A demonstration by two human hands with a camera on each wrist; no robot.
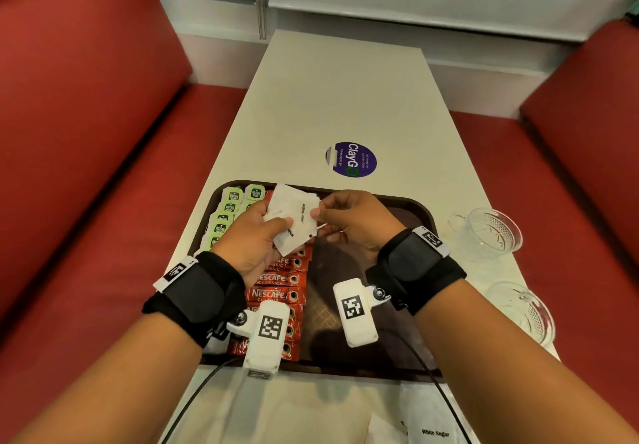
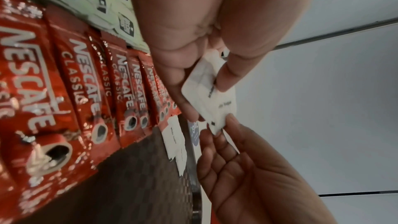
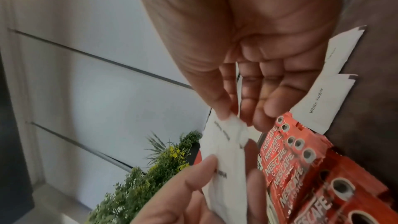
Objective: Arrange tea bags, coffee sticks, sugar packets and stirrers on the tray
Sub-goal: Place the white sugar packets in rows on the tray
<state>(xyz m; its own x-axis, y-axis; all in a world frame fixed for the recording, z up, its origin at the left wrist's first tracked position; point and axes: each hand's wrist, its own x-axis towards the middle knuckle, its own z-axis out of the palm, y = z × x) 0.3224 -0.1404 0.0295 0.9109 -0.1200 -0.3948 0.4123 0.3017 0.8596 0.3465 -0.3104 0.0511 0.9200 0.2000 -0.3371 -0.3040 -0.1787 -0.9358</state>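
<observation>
Head view shows the tray as the landmark for everything: along its left edge sit the tea bags in overlapping green rows, and just right of them the coffee sticks lie in a red column running from the tray's far side to its near rim, so those two groups look done. Sugar is the step in hand. Above the tray's far-left part, the left hand grips a fanned stack of sugar packets, thumb curled over the top, while the right hand pinches the stack's right edge between thumb and fingertip, as if to peel one off. The right wrist view shows two packets already laid flat on the tray's brown floor, just beside the sticks' far ends. Most of the right half of the tray is bare. More sugar lies on the table, near side of the tray. No stirrers can be made out, so that part seems still to do.
</observation>
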